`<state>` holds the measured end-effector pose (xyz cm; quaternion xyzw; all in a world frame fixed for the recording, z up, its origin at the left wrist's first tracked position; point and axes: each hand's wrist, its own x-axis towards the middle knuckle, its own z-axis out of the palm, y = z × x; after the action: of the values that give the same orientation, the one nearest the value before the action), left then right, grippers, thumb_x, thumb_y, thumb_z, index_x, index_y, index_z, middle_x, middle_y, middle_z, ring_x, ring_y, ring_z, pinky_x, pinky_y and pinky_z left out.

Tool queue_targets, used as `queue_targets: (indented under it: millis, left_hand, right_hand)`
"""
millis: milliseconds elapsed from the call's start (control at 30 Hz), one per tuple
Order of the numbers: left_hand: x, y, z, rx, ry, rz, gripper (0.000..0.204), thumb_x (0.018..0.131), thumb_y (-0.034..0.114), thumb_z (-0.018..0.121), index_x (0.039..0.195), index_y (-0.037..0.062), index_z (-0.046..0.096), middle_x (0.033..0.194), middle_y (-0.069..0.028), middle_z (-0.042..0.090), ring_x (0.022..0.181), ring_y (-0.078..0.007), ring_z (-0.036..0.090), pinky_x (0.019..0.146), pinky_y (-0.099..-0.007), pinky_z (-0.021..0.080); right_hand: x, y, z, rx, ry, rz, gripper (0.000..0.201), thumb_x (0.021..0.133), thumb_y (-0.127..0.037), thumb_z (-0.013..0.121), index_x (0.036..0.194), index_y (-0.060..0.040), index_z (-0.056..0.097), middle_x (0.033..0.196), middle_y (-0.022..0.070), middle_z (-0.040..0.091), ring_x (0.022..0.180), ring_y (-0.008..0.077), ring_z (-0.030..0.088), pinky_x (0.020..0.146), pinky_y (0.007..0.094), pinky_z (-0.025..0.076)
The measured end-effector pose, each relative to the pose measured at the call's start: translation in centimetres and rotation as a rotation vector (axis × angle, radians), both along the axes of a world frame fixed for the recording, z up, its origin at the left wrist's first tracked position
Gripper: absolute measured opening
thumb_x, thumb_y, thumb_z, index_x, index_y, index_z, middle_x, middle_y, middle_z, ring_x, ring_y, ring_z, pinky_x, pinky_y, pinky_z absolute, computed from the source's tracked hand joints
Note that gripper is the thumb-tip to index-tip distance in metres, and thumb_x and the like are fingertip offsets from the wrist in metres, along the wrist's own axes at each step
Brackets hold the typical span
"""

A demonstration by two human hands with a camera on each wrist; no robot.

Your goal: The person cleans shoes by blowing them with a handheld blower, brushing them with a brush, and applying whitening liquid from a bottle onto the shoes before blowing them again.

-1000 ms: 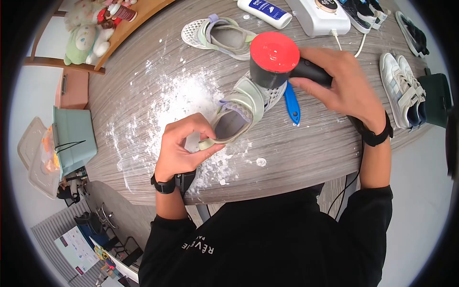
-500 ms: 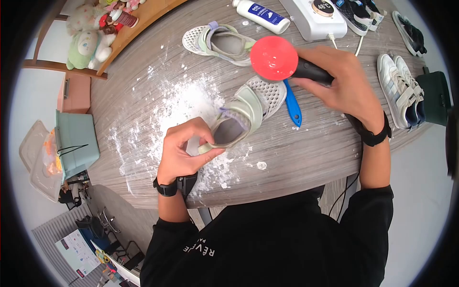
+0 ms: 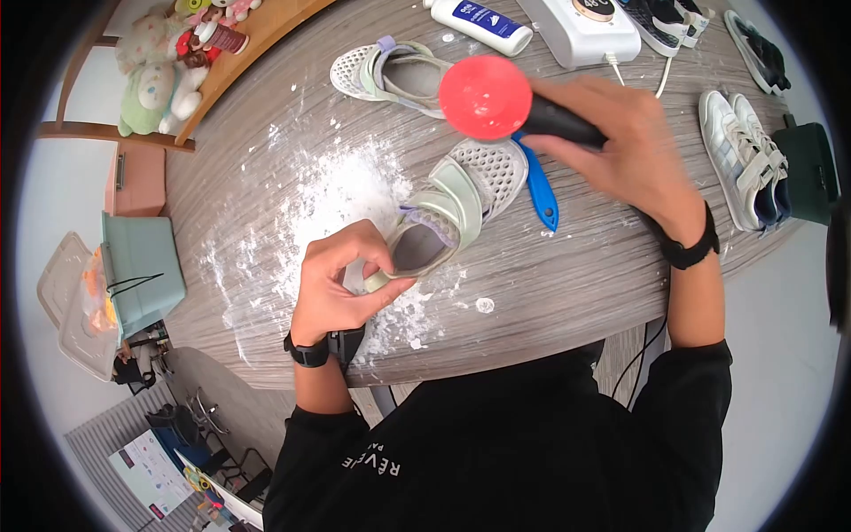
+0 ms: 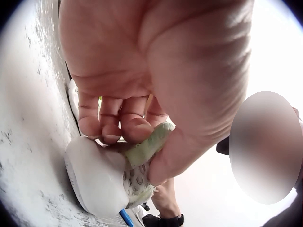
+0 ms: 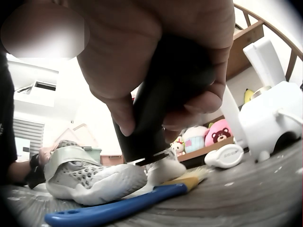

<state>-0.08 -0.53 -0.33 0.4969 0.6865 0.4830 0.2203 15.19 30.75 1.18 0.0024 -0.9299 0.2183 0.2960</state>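
Note:
In the head view my left hand (image 3: pixel 341 279) pinches the heel tab of a white and pale green sneaker (image 3: pixel 461 199) between thumb and fingers. The sneaker lies on the table with its perforated toe (image 3: pixel 496 168) pointing away. My right hand (image 3: pixel 620 146) grips the black handle of a handheld device with a round red top (image 3: pixel 486 97), held just beyond that toe. From the right wrist, the device's black body (image 5: pixel 147 137) points down beside the toe, close to a blue-handled brush (image 5: pixel 118 206) on the table. The matching sneaker (image 3: pixel 390 73) lies farther back.
White powder (image 3: pixel 346 195) is spread over the table left of the sneaker. A white bottle (image 3: pixel 483 25) and a white appliance with a display (image 3: pixel 581 31) stand at the back. Several other shoes (image 3: pixel 745 160) line the right side. Plush toys (image 3: pixel 160 89) sit on a shelf at upper left.
The red-topped device has tilted so its top faces the head camera, and shifted slightly left, uncovering the toe. My left hand keeps its pinch on the sneaker.

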Motion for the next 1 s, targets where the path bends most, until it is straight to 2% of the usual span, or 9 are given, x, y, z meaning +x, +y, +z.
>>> queue_targets:
  millis: [133,233,333,467,600,700,767,900,1000]
  left_hand:
    - [0.1,-0.1,0.1,-0.022,0.02,-0.006,0.03,0.066,-0.003,0.089,0.077,0.0082,0.064,0.071,-0.0004,0.06,0.061,-0.0115,0.05,0.059,-0.026,0.04]
    - [0.0,0.1,0.0,-0.02,0.0,-0.004,0.029,0.066,-0.003,0.089,0.076,0.0085,0.063,0.071,-0.0001,0.06,0.061,-0.0112,0.049,0.059,-0.0258,0.04]
    - [0.1,0.1,0.0,-0.013,-0.019,0.013,0.029,0.066,-0.003,0.088,0.076,0.0085,0.064,0.071,0.0001,0.06,0.06,-0.0109,0.048,0.058,-0.0255,0.039]
    - [0.0,-0.1,0.0,-0.024,-0.006,-0.017,0.029,0.066,-0.003,0.088,0.076,0.0084,0.064,0.071,0.0,0.06,0.06,-0.0106,0.047,0.058,-0.0251,0.038]
    - [-0.2,-0.1,0.1,-0.02,-0.032,-0.013,0.029,0.066,-0.005,0.087,0.077,0.0067,0.064,0.072,-0.0014,0.06,0.062,-0.0102,0.049,0.059,-0.0245,0.038]
    - [-0.5,-0.5,0.1,0.041,-0.131,0.07,0.024,0.073,-0.007,0.081,0.079,0.0051,0.061,0.072,-0.0017,0.059,0.064,-0.0099,0.049,0.061,-0.0249,0.038]
    - [-1.2,-0.9,-0.8,0.181,-0.337,0.251,0.019,0.085,-0.005,0.073,0.081,0.0043,0.058,0.072,-0.0016,0.058,0.064,-0.0098,0.048,0.062,-0.0265,0.04]
    - [-2.3,-0.8,-0.6,0.21,-0.571,0.335,0.02,0.099,0.001,0.062,0.083,0.0076,0.051,0.07,0.0001,0.05,0.065,-0.0122,0.045,0.064,-0.0309,0.039]
    - [-2.6,-0.9,-0.9,0.151,-0.563,0.341,0.016,0.093,0.004,0.073,0.086,0.0036,0.059,0.077,-0.0013,0.06,0.069,-0.012,0.055,0.068,-0.0271,0.044]
  right_hand:
    - [-0.6,-0.9,-0.1,-0.196,0.101,0.116,0.044,0.079,-0.027,0.084,0.119,-0.0121,0.072,0.087,0.0115,0.071,0.075,0.0345,0.067,0.066,0.04,0.053]
    - [-0.4,-2.6,-0.4,-0.233,0.002,0.206,0.045,0.08,-0.026,0.084,0.12,-0.0111,0.07,0.089,0.0119,0.072,0.077,0.0349,0.068,0.066,0.041,0.053]
    - [-0.2,-1.1,-0.3,-0.022,-0.079,0.087,0.046,0.08,-0.026,0.083,0.122,-0.0108,0.069,0.091,0.0126,0.073,0.079,0.0348,0.069,0.067,0.0415,0.052]
    - [0.3,0.3,0.5,-0.045,-0.014,-0.003,0.045,0.078,-0.023,0.085,0.12,-0.0112,0.072,0.086,0.014,0.071,0.073,0.0348,0.068,0.062,0.0392,0.051]
    - [0.3,0.2,1.0,-0.181,0.018,0.059,0.045,0.078,-0.022,0.086,0.119,-0.0071,0.072,0.095,0.0158,0.074,0.082,0.0351,0.072,0.071,0.0368,0.056]
    - [0.4,-0.2,1.3,-0.231,-0.013,0.068,0.046,0.079,-0.023,0.086,0.118,-0.0053,0.071,0.1,0.0168,0.075,0.086,0.0357,0.073,0.076,0.0368,0.058]
    - [0.3,-0.3,0.9,-0.213,-0.007,0.074,0.046,0.078,-0.023,0.086,0.118,-0.0051,0.071,0.1,0.0168,0.075,0.086,0.0363,0.073,0.075,0.037,0.058]
    - [0.1,-0.5,0.8,-0.168,0.022,0.099,0.046,0.079,-0.024,0.086,0.118,-0.0052,0.071,0.101,0.0168,0.075,0.085,0.0364,0.072,0.075,0.0372,0.058]
    - [0.0,-0.5,0.4,-0.136,0.048,0.099,0.046,0.079,-0.025,0.086,0.118,-0.0058,0.071,0.099,0.0158,0.075,0.083,0.0351,0.072,0.072,0.0372,0.057]
